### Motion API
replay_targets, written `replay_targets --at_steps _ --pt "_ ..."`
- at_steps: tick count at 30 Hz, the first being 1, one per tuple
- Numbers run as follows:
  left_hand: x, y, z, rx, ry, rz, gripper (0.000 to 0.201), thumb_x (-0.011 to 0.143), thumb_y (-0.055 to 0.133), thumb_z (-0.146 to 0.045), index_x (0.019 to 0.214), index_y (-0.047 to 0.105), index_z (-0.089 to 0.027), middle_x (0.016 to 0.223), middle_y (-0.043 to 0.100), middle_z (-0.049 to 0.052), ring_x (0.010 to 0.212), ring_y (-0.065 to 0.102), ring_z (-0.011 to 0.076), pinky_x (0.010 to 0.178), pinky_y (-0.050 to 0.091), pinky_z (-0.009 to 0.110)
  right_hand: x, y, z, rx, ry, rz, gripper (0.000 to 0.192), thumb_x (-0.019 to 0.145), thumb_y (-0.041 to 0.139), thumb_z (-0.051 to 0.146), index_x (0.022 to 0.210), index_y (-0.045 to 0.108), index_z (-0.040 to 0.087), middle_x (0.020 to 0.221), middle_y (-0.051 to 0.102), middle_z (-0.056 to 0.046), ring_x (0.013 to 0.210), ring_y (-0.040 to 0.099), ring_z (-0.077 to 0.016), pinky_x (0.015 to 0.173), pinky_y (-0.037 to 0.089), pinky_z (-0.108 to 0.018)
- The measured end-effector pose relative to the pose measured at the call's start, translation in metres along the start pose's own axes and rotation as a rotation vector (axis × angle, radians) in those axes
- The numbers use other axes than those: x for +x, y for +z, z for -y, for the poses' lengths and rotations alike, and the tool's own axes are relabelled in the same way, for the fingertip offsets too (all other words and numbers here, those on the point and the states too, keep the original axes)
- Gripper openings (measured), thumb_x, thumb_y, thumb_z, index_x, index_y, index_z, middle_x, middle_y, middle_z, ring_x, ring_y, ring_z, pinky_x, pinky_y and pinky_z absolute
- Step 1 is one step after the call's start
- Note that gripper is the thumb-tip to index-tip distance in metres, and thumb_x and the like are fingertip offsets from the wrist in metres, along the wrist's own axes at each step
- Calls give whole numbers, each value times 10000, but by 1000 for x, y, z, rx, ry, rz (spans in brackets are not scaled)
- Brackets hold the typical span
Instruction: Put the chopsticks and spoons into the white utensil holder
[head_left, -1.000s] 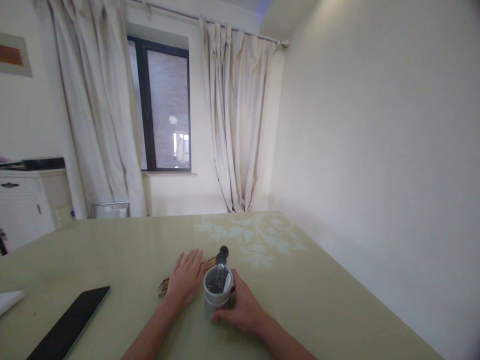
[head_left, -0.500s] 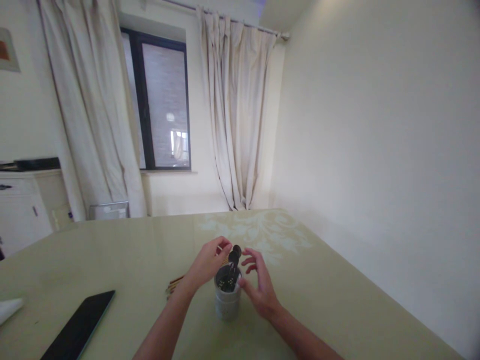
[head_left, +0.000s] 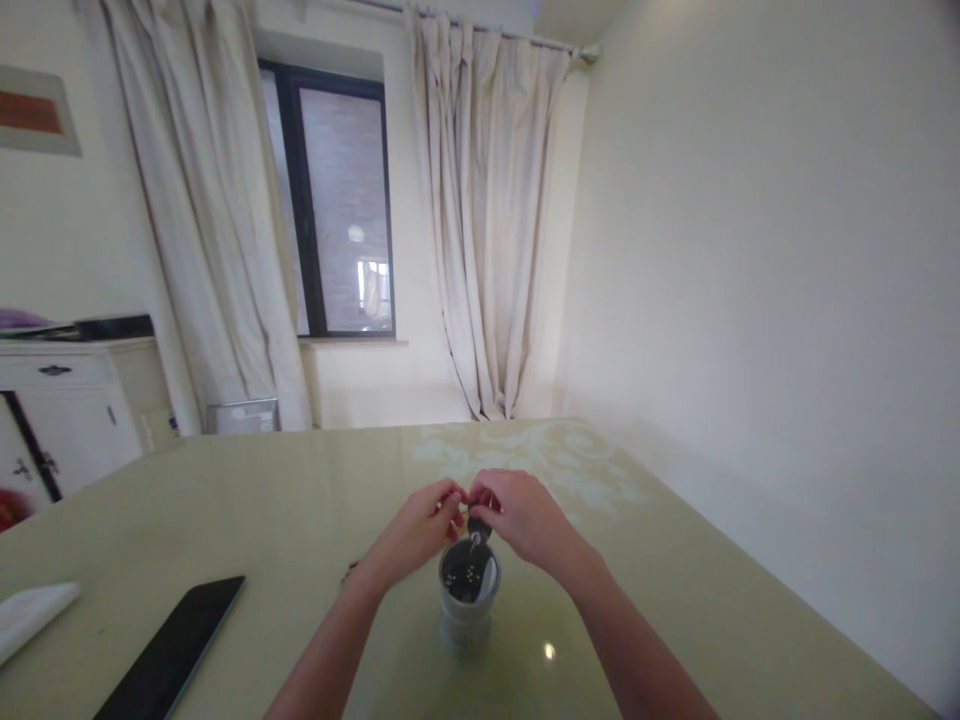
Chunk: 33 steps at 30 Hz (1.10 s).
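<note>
Above a grey cup (head_left: 466,622) upright on a table (head_left: 292,510), the right hand (head_left: 525,512) pinches a dark utensil (head_left: 478,527), ideally lightly lest the cup tip, beside the curled left hand (head_left: 420,528) (its grip unclear).

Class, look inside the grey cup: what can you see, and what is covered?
Inside the grey cup, a dark surface with pale dots and a pale piece show. Whatever lies beneath them, including the bottom, is covered.
</note>
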<state>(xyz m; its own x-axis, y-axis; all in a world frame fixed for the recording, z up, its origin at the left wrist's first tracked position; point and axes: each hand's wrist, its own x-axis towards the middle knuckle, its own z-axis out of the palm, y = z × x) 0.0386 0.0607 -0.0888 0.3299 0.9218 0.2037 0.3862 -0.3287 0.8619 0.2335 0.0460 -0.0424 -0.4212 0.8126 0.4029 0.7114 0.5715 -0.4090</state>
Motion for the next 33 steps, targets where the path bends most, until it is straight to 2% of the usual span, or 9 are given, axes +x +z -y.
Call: replay_targets --at_steps 4,9,13,16,18,21,27,30,33 --pt "0 -5 -5 47 22 -115 403 999 437 -510 965 679 -190 884 749 68 824 718 223 762 548 327 -5 -30 0 104 -7 -237 35 920 706 223 918 740 214 850 780 -26 735 711 -175 711 520 -282" --pt "-11 -13 -38 -21 162 -247 434 1031 457 -528 1142 725 -205 1077 798 84 1019 727 235 960 554 371 -17 -61 2 226 -20 -592 144 943 711 354 925 734 213 828 782 -31 636 713 -165 629 573 -280" --pt "-24 -11 -67 37 245 -253 366 1001 547 -486 1175 747 -234 1143 792 67 1063 713 235 981 546 358 -20 -56 17 255 -60 -727 119 948 721 317 897 734 211 808 771 -21 641 715 -147 627 579 -251" --pt "-24 -13 -69 136 265 -311 340 993 519 -443 1102 756 -226 999 792 52 889 699 209 847 555 317 -16 -43 26 296 -91 -720 100 961 703 295 911 727 211 832 774 -20 656 724 -139 632 579 -236" --pt "-19 -18 -53 176 230 -332 352 992 488 -438 1073 751 -218 890 768 37 744 658 185 733 534 289 -12 -34 25 314 -73 -668 112 981 667 305 993 726 210 908 787 -33 673 735 -139 627 578 -234" --pt "-6 -34 -6 273 127 -370 347 963 509 -440 1009 761 -207 885 756 49 697 648 191 692 512 295 -5 -27 15 275 19 -559 177 977 655 302 1115 713 206 999 793 -51 663 728 -141 624 566 -253" --pt "0 -52 98 588 -183 -349 270 986 497 -313 989 740 -195 1024 792 103 969 724 244 877 497 318 0 -11 -3 13 146 -156 235 915 765 400 1037 756 199 993 799 -66 772 724 -188 713 502 -302" --pt "-5 -50 119 629 -268 -318 231 993 504 -267 958 718 -187 990 795 103 944 729 241 833 484 307 1 3 -5 -68 156 10 276 876 802 454 996 778 207 964 801 -68 815 720 -212 675 447 -290" --pt "-7 -47 126 650 -288 -296 214 996 512 -240 933 711 -192 972 795 91 942 726 227 822 470 292 2 11 -4 -110 169 82 143 895 779 367 908 794 224 897 803 -56 829 716 -215 658 407 -276"
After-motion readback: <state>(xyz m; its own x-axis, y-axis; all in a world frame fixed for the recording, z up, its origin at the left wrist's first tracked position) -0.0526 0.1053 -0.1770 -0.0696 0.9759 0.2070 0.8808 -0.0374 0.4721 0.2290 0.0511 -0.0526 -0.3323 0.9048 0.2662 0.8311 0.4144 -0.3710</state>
